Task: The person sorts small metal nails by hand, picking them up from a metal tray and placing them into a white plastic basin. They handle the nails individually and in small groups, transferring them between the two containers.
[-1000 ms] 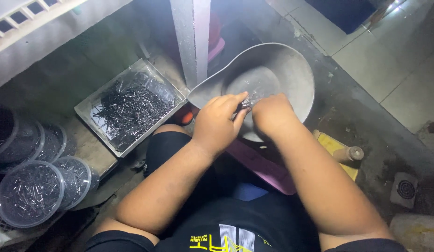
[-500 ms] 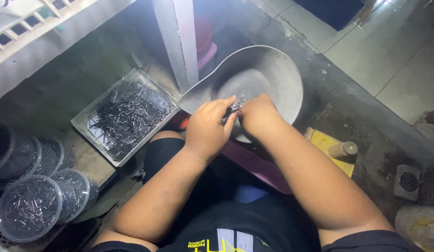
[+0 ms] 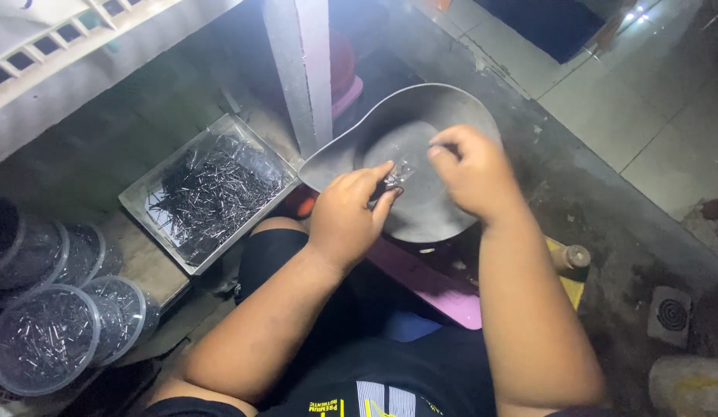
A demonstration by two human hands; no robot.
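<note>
Left hand point(image 3: 347, 216) pinching small clear bag point(image 3: 401, 174) over metal pan point(image 3: 451, 108); right hand point(image 3: 471, 170) half-curled beside

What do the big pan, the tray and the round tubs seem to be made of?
Pan: probably metal, dull grey, with a soft sheen under the light.
Tray: seems to be clear plastic or light metal; its pale thin rim leaves this open.
Tubs: clear plastic, since the small dark pins show through.

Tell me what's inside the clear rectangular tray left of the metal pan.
The clear rectangular tray holds a loose heap of thin dark metal pins, thickest in the middle, with pale bare base showing along its edges. Whatever lies beneath the heap is covered.
</note>
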